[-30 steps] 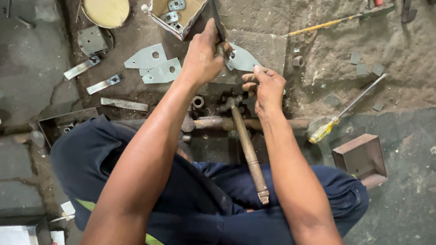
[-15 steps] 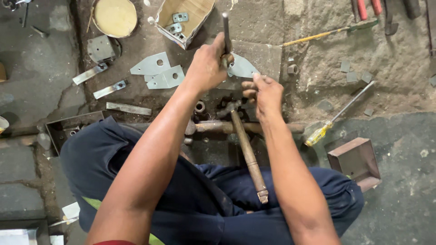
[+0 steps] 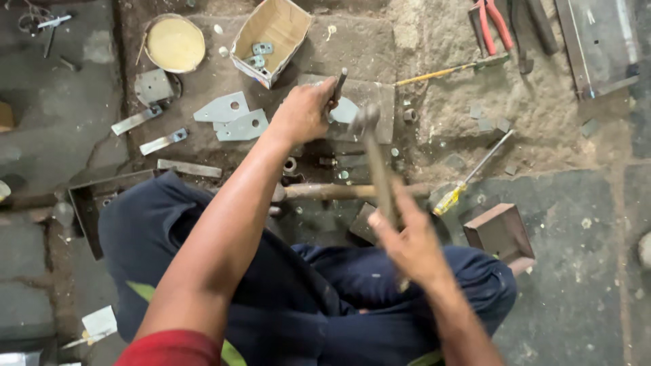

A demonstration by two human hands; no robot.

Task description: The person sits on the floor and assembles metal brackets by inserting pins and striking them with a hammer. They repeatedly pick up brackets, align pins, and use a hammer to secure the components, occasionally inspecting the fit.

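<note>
Near: person sits on the floor, dark trousers fill the bottom of the frame.

Right hand is raised over the lap, fingers wrapped tight round the wooden handle of a hammer. The hammer is blurred; its head sits up near the left hand, above the work spot.

Just beyond the knees: a second long wooden handle lies crosswise on the floor. Right of it, a yellow-handled screwdriver lies diagonal, and a brown metal block sits close by the right knee.

Left hand reaches forward, fingers clamped on a thin dark punch held roughly upright, tip down on a pale grey metal plate. The plate rests on a flat stone slab, partly hidden by the hand.

Left of that hand: two grey cut plates with holes, plus several narrow metal strips scattered on the floor.

Further out: open cardboard box with small metal pieces inside, round tin with yellowish contents to its left.

Far right: long yellow-shafted tool and red-handled pliers on the rough stone.
</note>
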